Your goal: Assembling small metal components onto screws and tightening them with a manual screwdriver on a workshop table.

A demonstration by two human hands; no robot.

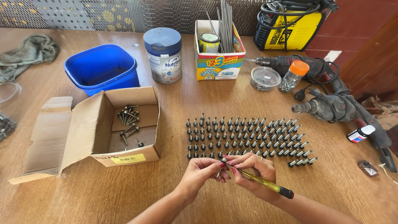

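Yellow screwdriver (261,181): your right hand (255,170) gripped it, fingers closed.
Left hand (203,171): pinched shut on a screw (221,169).
Screw rows (248,139): just beyond both hands.

Workshop, power drills (331,105), welder (288,29) (yellow), rows of screws (244,137)

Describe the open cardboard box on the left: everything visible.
The cardboard box is brown corrugated card, lying on the wooden table with its flaps spread open, one long flap flat to the left. A yellow label sits on its front wall. Inside lie a few dark screws, loosely scattered. It stands just in front of the blue tub; neither hand touches it.
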